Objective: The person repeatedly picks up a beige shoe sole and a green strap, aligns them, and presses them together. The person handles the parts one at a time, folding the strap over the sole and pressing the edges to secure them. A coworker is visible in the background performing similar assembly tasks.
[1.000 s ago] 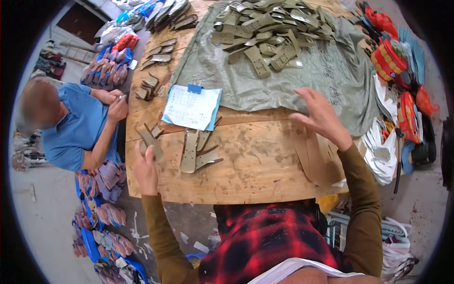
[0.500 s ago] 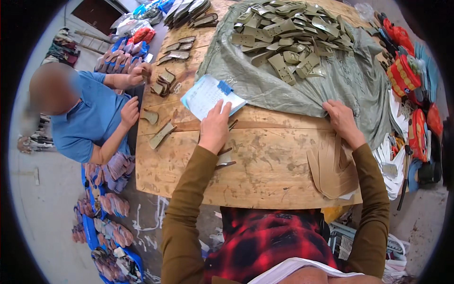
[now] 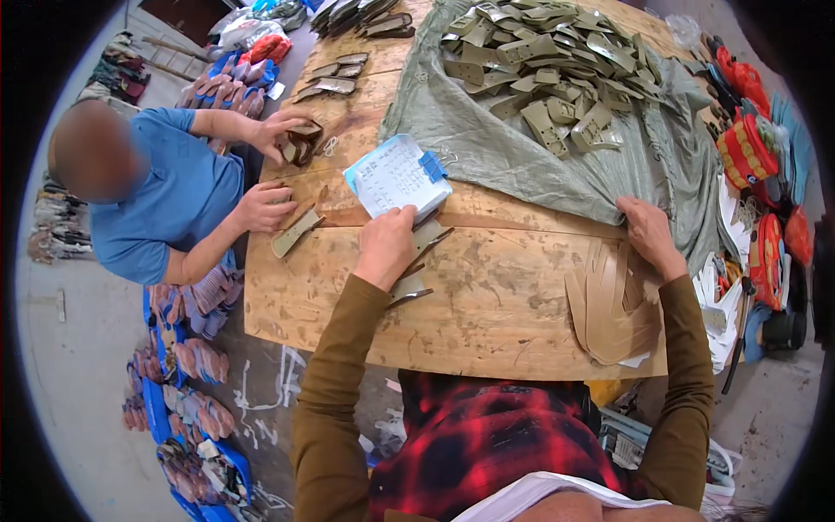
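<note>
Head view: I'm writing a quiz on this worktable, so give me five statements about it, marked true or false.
1. The left hand touches the lower edge of the clipped papers. True.
2. The right hand hangs open in the air. False: it grips the edge of the grey-green woven sheet.
3. The binder clip on the papers is blue. True.
4. The big pile of olive punched pieces lies on bare wood. False: it lies on the woven sheet.
5. The co-worker wears a blue shirt. True.
</note>
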{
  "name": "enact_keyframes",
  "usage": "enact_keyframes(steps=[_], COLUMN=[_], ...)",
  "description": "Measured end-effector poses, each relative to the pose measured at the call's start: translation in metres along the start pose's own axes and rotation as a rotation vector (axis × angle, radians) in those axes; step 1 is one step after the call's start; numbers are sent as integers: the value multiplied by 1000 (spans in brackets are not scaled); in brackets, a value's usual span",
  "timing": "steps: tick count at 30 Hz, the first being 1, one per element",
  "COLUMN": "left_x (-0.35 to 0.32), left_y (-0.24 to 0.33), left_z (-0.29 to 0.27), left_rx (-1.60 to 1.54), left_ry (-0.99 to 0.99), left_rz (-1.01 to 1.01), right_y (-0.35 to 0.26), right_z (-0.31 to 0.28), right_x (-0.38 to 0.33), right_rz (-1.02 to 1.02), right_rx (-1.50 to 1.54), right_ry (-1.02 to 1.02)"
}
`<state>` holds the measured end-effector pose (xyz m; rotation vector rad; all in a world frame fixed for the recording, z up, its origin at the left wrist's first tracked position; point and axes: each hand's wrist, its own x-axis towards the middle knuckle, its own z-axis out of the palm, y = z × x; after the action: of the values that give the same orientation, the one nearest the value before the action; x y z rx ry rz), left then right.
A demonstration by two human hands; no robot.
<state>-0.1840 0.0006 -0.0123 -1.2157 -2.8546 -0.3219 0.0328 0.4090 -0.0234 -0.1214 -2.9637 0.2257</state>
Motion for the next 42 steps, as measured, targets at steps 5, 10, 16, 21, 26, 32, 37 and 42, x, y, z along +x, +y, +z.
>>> enact_keyframes(steps=[5,10,16,21,26,32,37,42], left_x=[4,35,49,46,43,36,32,60], left_y=[18,44,83,88,84,88,143,180], left_z=[-30,-35,12,33,33,22,-13,28], left_rx=[-191,-343,-226,-283,-321,-285,-442,-502], left_ry=[23,129,-29,-123,-111,1,-12,-200], left_rz=[94,318,429,483,478,525,574,583], right_y=[1,-4,-7,7,1,-18,0,54], right_z=[1,-17,-18,-21,-51,-68,-48,-3], right_x=[-4,-14,-72,-105,-130,-135,-95,-39], right_rz=[22,53,149,156,237,333,492,512], right_rx=[6,-1,10,146,285,461,285,193], right_ry=[8,-30,-92,28,-43,-19,175,-61])
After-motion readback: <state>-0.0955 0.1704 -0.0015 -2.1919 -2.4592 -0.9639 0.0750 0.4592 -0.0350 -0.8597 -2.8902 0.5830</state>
